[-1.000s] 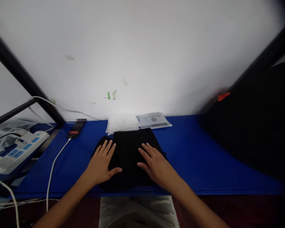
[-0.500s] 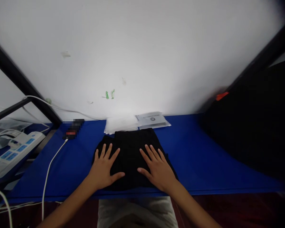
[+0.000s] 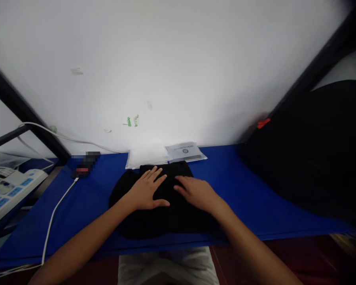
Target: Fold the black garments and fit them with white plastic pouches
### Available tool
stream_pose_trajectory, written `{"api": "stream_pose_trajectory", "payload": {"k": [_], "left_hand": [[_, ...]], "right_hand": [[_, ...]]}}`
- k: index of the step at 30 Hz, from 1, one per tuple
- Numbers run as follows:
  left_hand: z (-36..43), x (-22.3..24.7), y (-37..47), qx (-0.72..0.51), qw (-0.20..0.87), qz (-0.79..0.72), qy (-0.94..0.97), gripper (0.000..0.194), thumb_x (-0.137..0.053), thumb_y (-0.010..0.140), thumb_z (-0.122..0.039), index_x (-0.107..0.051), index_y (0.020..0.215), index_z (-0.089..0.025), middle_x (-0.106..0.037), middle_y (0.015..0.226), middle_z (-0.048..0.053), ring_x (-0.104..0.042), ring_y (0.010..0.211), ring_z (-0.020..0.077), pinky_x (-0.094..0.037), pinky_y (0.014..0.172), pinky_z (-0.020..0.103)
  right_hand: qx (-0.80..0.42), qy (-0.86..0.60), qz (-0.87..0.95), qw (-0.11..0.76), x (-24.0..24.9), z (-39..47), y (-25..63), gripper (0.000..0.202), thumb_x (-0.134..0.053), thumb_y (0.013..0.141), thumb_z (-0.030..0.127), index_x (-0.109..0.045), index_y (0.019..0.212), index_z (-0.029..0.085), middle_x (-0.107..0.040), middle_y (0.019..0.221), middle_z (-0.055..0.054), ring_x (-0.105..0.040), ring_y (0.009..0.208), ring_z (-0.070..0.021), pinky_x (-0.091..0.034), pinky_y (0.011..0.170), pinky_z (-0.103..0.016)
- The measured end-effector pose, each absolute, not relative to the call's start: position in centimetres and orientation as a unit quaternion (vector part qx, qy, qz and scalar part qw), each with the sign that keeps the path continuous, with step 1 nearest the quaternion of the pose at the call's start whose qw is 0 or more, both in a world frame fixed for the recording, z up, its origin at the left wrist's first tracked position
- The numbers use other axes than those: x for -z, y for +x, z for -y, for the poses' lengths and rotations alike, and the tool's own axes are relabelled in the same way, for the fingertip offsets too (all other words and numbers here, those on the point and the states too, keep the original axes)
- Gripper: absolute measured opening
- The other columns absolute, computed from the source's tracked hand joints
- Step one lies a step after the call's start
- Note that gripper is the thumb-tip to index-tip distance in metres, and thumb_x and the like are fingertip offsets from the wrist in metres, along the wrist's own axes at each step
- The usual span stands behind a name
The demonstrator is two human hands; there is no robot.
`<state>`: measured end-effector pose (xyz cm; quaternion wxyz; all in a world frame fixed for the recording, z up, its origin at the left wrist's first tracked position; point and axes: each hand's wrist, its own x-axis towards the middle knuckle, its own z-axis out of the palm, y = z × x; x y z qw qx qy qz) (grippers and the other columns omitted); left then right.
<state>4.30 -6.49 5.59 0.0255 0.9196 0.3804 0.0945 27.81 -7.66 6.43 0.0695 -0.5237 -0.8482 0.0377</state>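
A folded black garment [image 3: 172, 221] lies on the blue table top, close to its front edge. Its exact kind cannot be made out. My left hand [image 3: 146, 192] rests flat on the upper middle of the fabric, fingers spread and thumb pointing right. On the garment's upper right part lies my right hand [image 3: 197, 192], turned inward. Two of its digits show stretched to the left and apart; the others are mostly hidden. Neither hand grips the cloth. Just behind the garment are white plastic bags [image 3: 146, 156] and a translucent printed bag [image 3: 186, 152].
The blue table top [image 3: 234, 190] runs along a white wall. At left are a dark device [image 3: 87, 164] with a white cable [image 3: 52, 215] and a power strip [image 3: 16, 194]. A large black bulk [image 3: 308, 158] with an orange tab [image 3: 264, 123] fills the right side.
My left hand has slid right and away from me, toward the garment's middle. The right hand has turned inward and its fingers have drawn closer together. The view has shifted slightly.
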Motion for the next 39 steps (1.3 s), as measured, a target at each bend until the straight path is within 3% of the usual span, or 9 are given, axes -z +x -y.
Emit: {"api": "stream_pose_trajectory", "payload": {"k": [2,6,10,15,19,24,29,33,39], "left_hand": [[5.9,-4.8,4.7,-0.083,0.053,-0.361,0.927,0.099,-0.041,0.077,-0.085,-0.033,0.15,-0.019,-0.026,0.158,0.016,-0.018,0.147,0.0348,-0.02,0.117,0.053],[5.7,-3.4,4.8,-0.073,0.079,-0.367,0.924,0.097,-0.041,0.077,-0.084,-0.031,0.151,-0.023,-0.024,0.158,0.015,-0.019,0.147,0.0357,-0.018,0.116,0.057],[5.8,-2.9,4.8,-0.08,0.09,-0.376,0.919,0.097,-0.042,0.077,-0.084,-0.031,0.151,-0.023,-0.023,0.159,0.015,-0.02,0.146,0.0361,-0.018,0.116,0.057],[5.9,-3.1,4.8,-0.09,0.101,-0.381,0.915,0.097,-0.042,0.076,-0.085,-0.031,0.151,-0.025,-0.022,0.159,0.012,-0.018,0.147,0.035,-0.016,0.118,0.056],[5.9,-3.3,4.7,-0.085,0.108,-0.384,0.913,0.095,-0.045,0.077,-0.083,-0.031,0.151,-0.025,-0.022,0.16,0.011,-0.018,0.147,0.0345,-0.016,0.118,0.056],[5.9,-3.2,4.7,-0.088,0.105,-0.38,0.915,0.093,-0.049,0.078,-0.08,-0.034,0.149,-0.023,-0.027,0.158,0.013,-0.022,0.146,0.035,-0.021,0.117,0.057],[5.9,-2.9,4.4,-0.27,-0.019,-0.404,0.873,0.065,-0.058,0.088,-0.055,-0.046,0.137,-0.014,-0.033,0.154,0.02,-0.023,0.145,0.0355,-0.034,0.112,0.055],[6.3,-3.1,4.2,-0.44,-0.197,-0.366,0.796,0.045,-0.064,0.088,-0.028,-0.049,0.129,-0.02,-0.05,0.14,0.016,-0.043,0.133,0.0298,-0.042,0.106,0.049],[6.8,-4.2,4.0,-0.393,-0.249,-0.326,0.823,0.028,-0.053,0.091,-0.013,-0.063,0.113,-0.027,-0.073,0.104,0.001,-0.065,0.099,0.0175,-0.037,0.105,0.042]], "right_hand": [[0.005,-0.535,0.838,0.109,-7.2,4.5,29.2,0.037,-0.038,0.096,0.02,-0.058,0.126,0.019,-0.07,0.115,-0.012,-0.068,0.101,-0.026,-0.054,0.082,-0.038],[0.054,-0.513,0.848,0.123,-6.0,-1.7,32.1,0.063,-0.042,0.072,-0.002,-0.054,0.133,0.011,-0.054,0.14,-0.016,-0.051,0.128,-0.0263,-0.044,0.102,-0.042],[0.043,-0.486,0.865,0.121,-2.6,-5.0,34.0,0.071,-0.043,0.067,0.0,-0.05,0.137,0.011,-0.05,0.144,-0.016,-0.045,0.134,-0.0245,-0.038,0.108,-0.045],[0.083,-0.53,0.83,0.151,-0.5,-5.8,34.8,0.057,-0.044,0.084,0.015,-0.046,0.141,0.015,-0.044,0.148,-0.017,-0.04,0.135,-0.0328,-0.032,0.106,-0.058],[0.146,-0.588,0.785,0.13,-1.2,-5.4,34.7,0.049,-0.042,0.085,0.012,-0.054,0.132,0.018,-0.056,0.136,-0.014,-0.051,0.121,-0.0316,-0.044,0.089,-0.047],[0.185,-0.626,0.745,0.136,-2.4,-4.6,34.8,0.045,-0.042,0.081,0.008,-0.06,0.122,0.014,-0.066,0.115,-0.018,-0.053,0.105,-0.0355,-0.043,0.077,-0.046],[0.205,-0.587,0.752,0.22,-4.6,-2.2,34.2,0.053,-0.046,0.083,0.013,-0.053,0.136,0.014,-0.063,0.127,-0.017,-0.05,0.108,-0.0375,-0.042,0.081,-0.048],[0.205,-0.493,0.815,0.226,-6.2,1.5,30.8,0.054,-0.045,0.086,0.011,-0.051,0.139,0.019,-0.06,0.133,-0.011,-0.051,0.11,-0.0334,-0.042,0.083,-0.044],[0.177,-0.321,0.901,0.234,-5.7,4.6,25.6,0.041,-0.039,0.095,0.01,-0.057,0.131,0.019,-0.066,0.126,-0.01,-0.057,0.11,-0.0259,-0.044,0.081,-0.038]]}}
